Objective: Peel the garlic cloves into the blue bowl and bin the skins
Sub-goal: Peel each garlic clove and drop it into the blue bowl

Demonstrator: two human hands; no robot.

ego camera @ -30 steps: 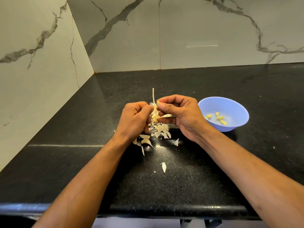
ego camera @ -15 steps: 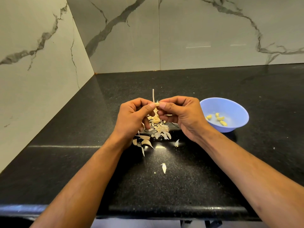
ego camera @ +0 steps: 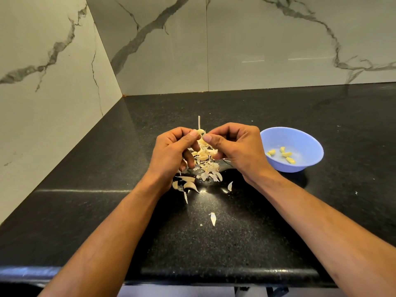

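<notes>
Head view: my left hand (ego camera: 171, 153) and right hand (ego camera: 237, 146) meet above the tabletop (ego camera: 257, 232), fingers curled, thumbs pinching one garlic clove (ego camera: 200, 132) between them. The skins (ego camera: 203, 168) lie heaped right below, with strays nearer me. The blue bowl (ego camera: 304, 136) sits just right of the right hand with four peeled cloves (ego camera: 282, 154) inside. No bin in view. Risks, my guess: slick clove pops from the pinch onto the skins; sticky skin rides into the bowl.
</notes>
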